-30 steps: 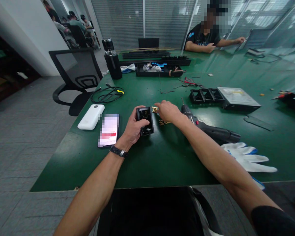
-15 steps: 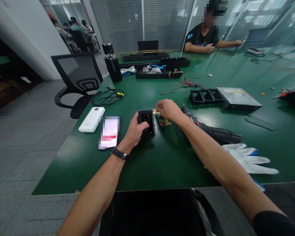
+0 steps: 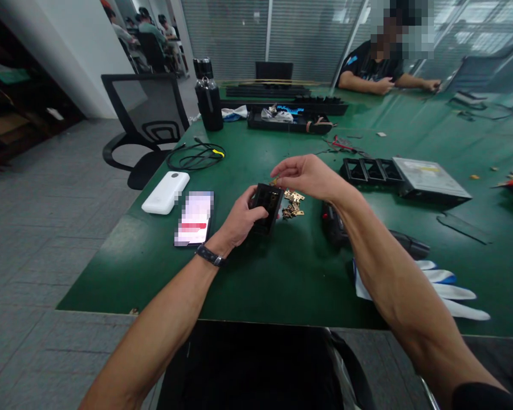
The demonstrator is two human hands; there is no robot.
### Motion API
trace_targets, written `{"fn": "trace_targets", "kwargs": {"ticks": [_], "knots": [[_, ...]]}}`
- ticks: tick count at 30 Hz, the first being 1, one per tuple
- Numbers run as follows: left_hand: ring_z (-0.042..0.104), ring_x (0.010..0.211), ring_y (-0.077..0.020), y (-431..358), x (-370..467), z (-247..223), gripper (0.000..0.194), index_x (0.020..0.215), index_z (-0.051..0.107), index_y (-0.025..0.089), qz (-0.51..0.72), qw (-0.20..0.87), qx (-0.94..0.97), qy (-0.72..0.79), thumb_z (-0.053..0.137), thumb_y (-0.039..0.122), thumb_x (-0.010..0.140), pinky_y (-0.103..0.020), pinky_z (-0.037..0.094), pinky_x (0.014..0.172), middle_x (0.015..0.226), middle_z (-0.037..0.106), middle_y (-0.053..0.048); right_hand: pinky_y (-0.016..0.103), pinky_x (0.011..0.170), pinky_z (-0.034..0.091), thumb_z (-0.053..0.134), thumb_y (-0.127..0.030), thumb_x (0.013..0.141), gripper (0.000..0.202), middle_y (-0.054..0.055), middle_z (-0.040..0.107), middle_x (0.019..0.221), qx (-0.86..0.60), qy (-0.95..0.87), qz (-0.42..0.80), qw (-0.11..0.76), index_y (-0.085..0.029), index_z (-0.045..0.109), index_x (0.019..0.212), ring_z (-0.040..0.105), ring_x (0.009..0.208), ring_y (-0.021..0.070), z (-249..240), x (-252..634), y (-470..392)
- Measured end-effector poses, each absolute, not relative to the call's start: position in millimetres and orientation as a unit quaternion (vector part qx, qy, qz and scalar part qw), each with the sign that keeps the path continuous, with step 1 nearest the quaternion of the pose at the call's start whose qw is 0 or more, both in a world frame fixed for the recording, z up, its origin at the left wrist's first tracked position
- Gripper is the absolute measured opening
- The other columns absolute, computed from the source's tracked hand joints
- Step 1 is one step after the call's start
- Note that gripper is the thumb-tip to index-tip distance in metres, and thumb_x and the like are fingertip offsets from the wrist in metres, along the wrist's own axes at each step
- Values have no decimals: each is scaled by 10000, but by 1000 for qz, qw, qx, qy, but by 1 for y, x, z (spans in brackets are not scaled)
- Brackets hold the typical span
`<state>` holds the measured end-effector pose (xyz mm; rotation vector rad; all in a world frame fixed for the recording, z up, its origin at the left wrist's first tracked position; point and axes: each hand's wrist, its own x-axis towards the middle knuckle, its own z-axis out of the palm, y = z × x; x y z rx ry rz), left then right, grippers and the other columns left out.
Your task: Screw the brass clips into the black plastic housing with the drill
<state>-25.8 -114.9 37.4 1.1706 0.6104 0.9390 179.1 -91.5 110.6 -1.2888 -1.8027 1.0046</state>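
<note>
My left hand grips a small black open-topped plastic box, its thumb over the near part of the opening. Inside the box, a brass-coloured part shows near the far right corner. My right hand is above the far edge of the box, thumb and forefinger pinching a small brass piece. Brass plates lie loose just right of the box, with small dark screws among their near end. Partly hidden by my right forearm is a black power drill.
A phone, a white power bank and a coiled cable lie to the left. White gloves rest at the near right. Behind are a black divided frame, a metal box and a bottle. Another person sits across the table.
My right hand has lifted from the brass plates to the box's far edge with a brass piece. My left hand has tilted the box and moved it slightly right. The view has shifted.
</note>
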Motion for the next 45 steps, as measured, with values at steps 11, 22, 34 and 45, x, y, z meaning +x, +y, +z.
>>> {"fn": "trace_targets", "kwargs": {"ticks": [11,22,34,45], "knots": [[752,838,-195,-113,-27,34,501,1226,556,197,396,688,552,253,671,127,744,-344,595,764,1029,759,-79,303,695,543,723,-183,886,174,17,793,794,-506,-758,313,268,-204,874,972,672,706,168,115,188,-92],[774,856,-217,-114,-27,32,484,1210,570,205,376,682,570,262,683,122,746,-367,607,783,1036,778,-78,292,662,509,673,-180,900,208,-5,784,799,-495,-775,331,211,-224,862,977,639,678,156,113,195,-89],[768,829,-205,-109,-27,28,451,1176,574,184,379,680,562,281,691,133,743,-356,597,773,1036,782,-96,304,624,516,731,-68,821,149,33,781,738,-547,-767,229,245,-172,830,861,697,666,175,110,172,-91],[753,824,-197,-110,-28,35,474,1181,563,196,407,709,518,252,694,152,728,-348,587,761,1049,765,-79,286,575,537,828,-183,803,35,58,767,709,-544,-685,304,378,-155,808,798,689,634,171,105,173,-87]]}}
